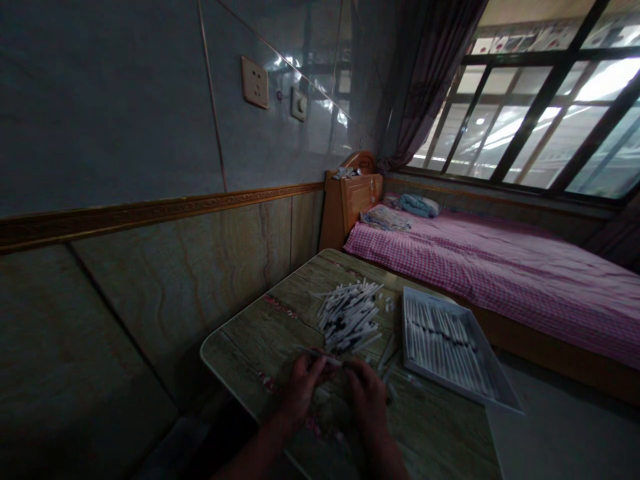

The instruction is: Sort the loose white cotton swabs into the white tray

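Observation:
My left hand (303,381) is closed in a pinch on a thin white pen-like stick (333,361), held low over the near part of the table. At the stick's right end, my right hand (367,393) has its fingers curled together; what they grip is too dim to make out. Just beyond both hands lies a loose pile of white pen-like sticks (350,313), some with dark parts. To the right, a white tray (493,398) holds similar sticks laid side by side in rows.
The wood-patterned table (240,340) stands against a tiled wall (240,247). A few small white pieces (389,304) lie between pile and tray, with thin clear strips (386,353) nearer me. Behind the table is a bed (475,253) with a checked cover.

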Action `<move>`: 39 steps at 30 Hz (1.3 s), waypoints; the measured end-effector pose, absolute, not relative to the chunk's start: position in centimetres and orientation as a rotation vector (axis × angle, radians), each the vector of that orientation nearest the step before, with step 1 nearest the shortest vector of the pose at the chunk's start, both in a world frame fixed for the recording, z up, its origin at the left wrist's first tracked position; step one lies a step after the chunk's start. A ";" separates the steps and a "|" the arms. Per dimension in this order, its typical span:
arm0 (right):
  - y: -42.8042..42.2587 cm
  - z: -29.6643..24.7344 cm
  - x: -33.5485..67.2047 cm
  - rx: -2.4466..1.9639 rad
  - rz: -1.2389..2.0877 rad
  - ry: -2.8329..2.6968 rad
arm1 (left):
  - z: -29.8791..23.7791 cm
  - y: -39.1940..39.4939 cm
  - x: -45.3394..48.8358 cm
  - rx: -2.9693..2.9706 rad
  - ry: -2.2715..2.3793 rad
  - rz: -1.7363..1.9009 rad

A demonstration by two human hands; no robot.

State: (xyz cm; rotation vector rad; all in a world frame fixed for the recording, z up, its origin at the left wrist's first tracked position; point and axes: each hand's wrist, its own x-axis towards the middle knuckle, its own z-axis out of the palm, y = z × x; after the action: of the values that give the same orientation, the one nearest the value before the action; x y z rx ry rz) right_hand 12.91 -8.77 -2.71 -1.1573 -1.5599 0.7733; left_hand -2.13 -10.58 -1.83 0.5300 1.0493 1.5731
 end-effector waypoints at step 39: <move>-9.7 -2.4 12.4 -1.188 0.104 -1.941 | -1.6 -10.9 -2.0 0.637 1.125 1.519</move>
State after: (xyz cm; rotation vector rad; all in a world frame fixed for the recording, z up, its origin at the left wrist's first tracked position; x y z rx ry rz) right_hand 12.44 -9.65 -2.42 -1.1882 -1.9411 0.1045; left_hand -2.05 -10.85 -1.55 0.6371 1.1249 1.5194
